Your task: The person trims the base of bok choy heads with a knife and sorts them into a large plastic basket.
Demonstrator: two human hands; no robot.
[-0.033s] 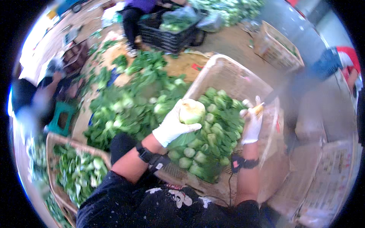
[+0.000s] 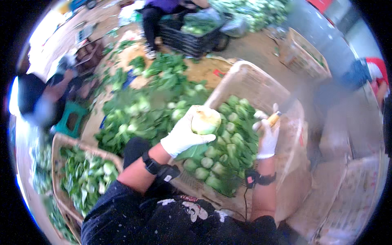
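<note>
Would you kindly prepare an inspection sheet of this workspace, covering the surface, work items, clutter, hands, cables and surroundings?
Surface: tan floor covering, partly under greens.
Work items: pale vegetable; knife with yellow handle, blade blurred; large crate holding green vegetables.
Clutter: loose leafy greens heaped left of the large crate.
Hands: left hand, white-gloved, grips the pale vegetable; right hand, white-gloved, grips the knife.
Cables: thin dark cable below the right wrist.
Surroundings: person in purple; black crate; green stool.

the knife blade [image 2: 287,105] is blurred; the purple-clad person [image 2: 162,4] is cut off above.
</note>
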